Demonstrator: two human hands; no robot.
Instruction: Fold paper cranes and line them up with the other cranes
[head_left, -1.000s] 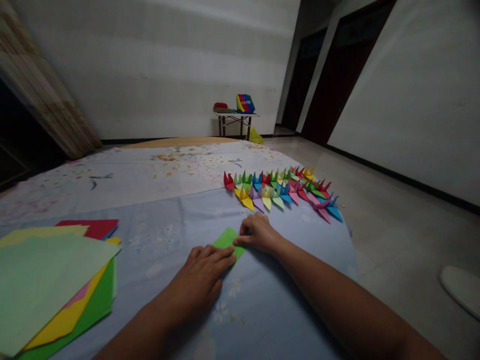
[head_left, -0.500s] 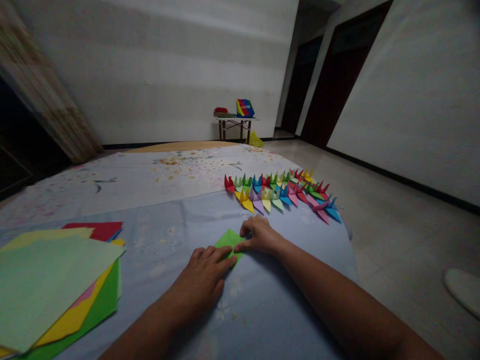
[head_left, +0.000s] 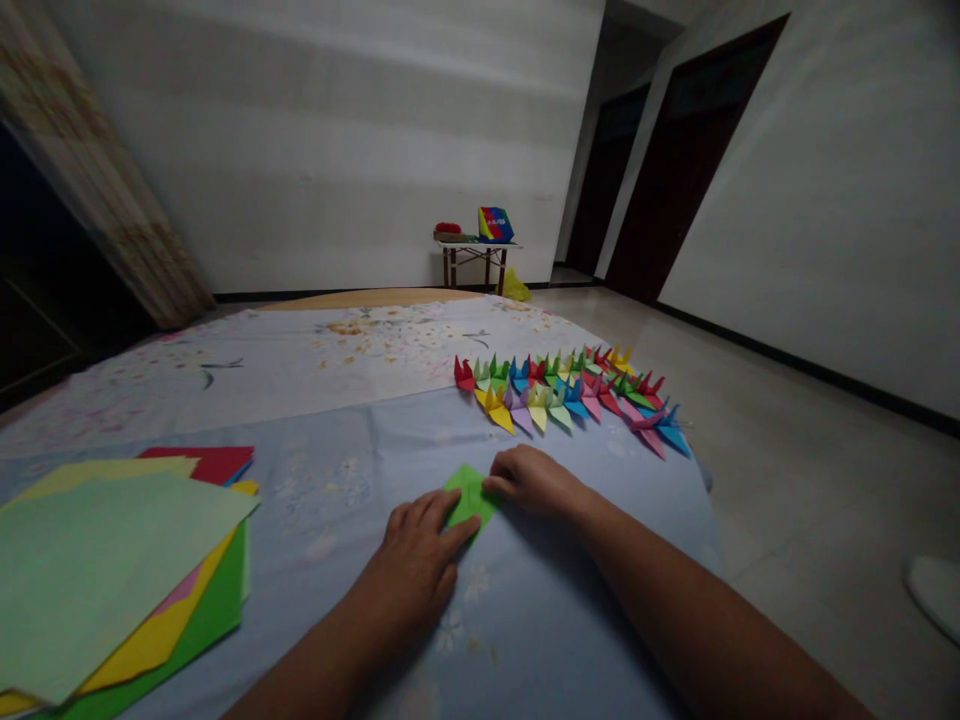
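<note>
A small folded sheet of green origami paper [head_left: 469,486] lies on the blue tablecloth, one corner pointing away from me. My left hand [head_left: 417,548] rests flat with fingers apart, its fingertips pressing the paper's left and near edges. At the right corner, my right hand [head_left: 537,481] is closed, thumb and curled fingers pinching the paper's edge; the fingers hide part of that corner. Just beyond my right hand stand rows of folded paper cranes [head_left: 516,406] in several colours.
On the left lies a stack of coloured paper sheets [head_left: 112,560], pale green on top. The round table carries a blue cloth [head_left: 315,580] over a white floral one [head_left: 285,365]. A small side table [head_left: 477,246] with a multicoloured box [head_left: 496,225] stands by the far wall.
My right fingers have shifted from the middle of the green paper out to its right corner. My left fingers have spread, uncovering more of the paper. The view has shifted slightly.
</note>
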